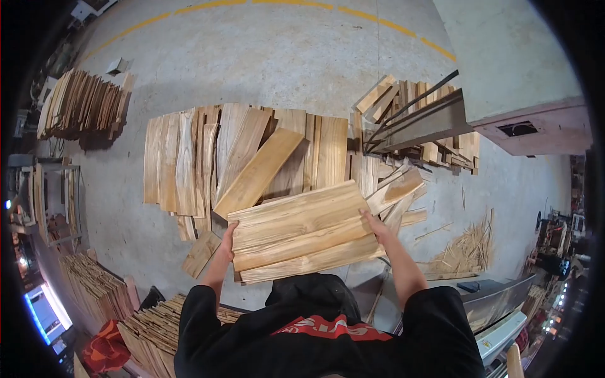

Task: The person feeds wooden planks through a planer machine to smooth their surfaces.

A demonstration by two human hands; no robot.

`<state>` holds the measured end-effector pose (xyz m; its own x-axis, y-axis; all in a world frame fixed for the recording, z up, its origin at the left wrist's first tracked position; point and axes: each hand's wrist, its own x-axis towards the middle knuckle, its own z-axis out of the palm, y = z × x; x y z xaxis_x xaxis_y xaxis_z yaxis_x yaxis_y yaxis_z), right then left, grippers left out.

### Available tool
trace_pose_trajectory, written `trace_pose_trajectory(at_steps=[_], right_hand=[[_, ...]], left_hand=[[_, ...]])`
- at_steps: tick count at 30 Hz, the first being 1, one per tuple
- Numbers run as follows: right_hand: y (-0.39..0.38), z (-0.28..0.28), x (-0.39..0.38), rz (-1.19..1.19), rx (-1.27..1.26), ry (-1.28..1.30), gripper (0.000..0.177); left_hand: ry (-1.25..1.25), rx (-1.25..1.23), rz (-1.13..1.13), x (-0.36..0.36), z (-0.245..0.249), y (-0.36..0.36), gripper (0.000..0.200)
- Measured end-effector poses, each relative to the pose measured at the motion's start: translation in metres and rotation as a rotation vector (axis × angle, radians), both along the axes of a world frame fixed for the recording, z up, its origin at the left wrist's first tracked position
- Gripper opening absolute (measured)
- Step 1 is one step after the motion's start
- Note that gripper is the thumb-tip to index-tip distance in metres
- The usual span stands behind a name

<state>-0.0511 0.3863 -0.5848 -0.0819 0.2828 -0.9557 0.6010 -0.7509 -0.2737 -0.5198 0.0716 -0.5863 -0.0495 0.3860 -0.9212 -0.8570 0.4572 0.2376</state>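
Between my two hands I hold a few wooden boards [302, 220], lying long side to long side and tilted slightly up to the right. My left hand [228, 243] grips their left end, its fingers partly hidden underneath. At the right end, my right hand [375, 227] is closed over the edge. Just beyond the held boards lies a wide row of planks [170, 160] on the floor. One loose yellowish plank [261, 170] rests diagonally on top of that row. A short board piece [201, 253] lies on the floor near my left hand.
A metal post bracket [416, 129] juts in at the right above more wood pieces. Thin offcuts [469, 249] lie heaped at the lower right, near a machine [498, 334]. Stacked boards stand at the far left [85, 104] and lower left [94, 286].
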Motion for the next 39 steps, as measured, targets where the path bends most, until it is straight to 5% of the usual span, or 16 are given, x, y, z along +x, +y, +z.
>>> trace_pose_trajectory(at_steps=[8,12,15,24,28,32,34,39], right_hand=[[-0.065,0.063,0.056,-0.164,0.030,-0.100,0.104],[-0.100,0.147,0.053,-0.277,0.177,-0.061,0.105],[-0.128,0.173,0.066,-0.340,0.357,-0.122,0.081],[-0.216,0.234,0.105,-0.461,0.521,-0.295,0.075],[-0.276,0.221,0.148,-0.576,0.620,-0.100,0.070],[-0.345,0.224,0.173,-0.700,0.844,0.108,0.059],[-0.374,0.231,0.187,-0.746,0.954,0.105,0.055],[-0.455,0.241,0.228,-0.879,1.069,0.309,0.074]], left_hand=[[-0.076,-0.007,-0.092,0.024,0.021,0.001,0.070],[-0.027,0.057,-0.137,0.032,0.024,0.011,0.070],[-0.149,0.107,-0.181,0.037,0.012,0.016,0.069],[-0.063,0.202,-0.309,0.085,0.039,0.035,0.074],[-0.048,0.123,-0.331,0.103,0.062,0.032,0.071],[0.225,0.274,-0.402,0.110,0.065,0.026,0.071],[0.168,0.410,-0.423,0.130,0.103,0.034,0.067],[0.382,0.584,-0.487,0.099,0.023,0.059,0.070]])
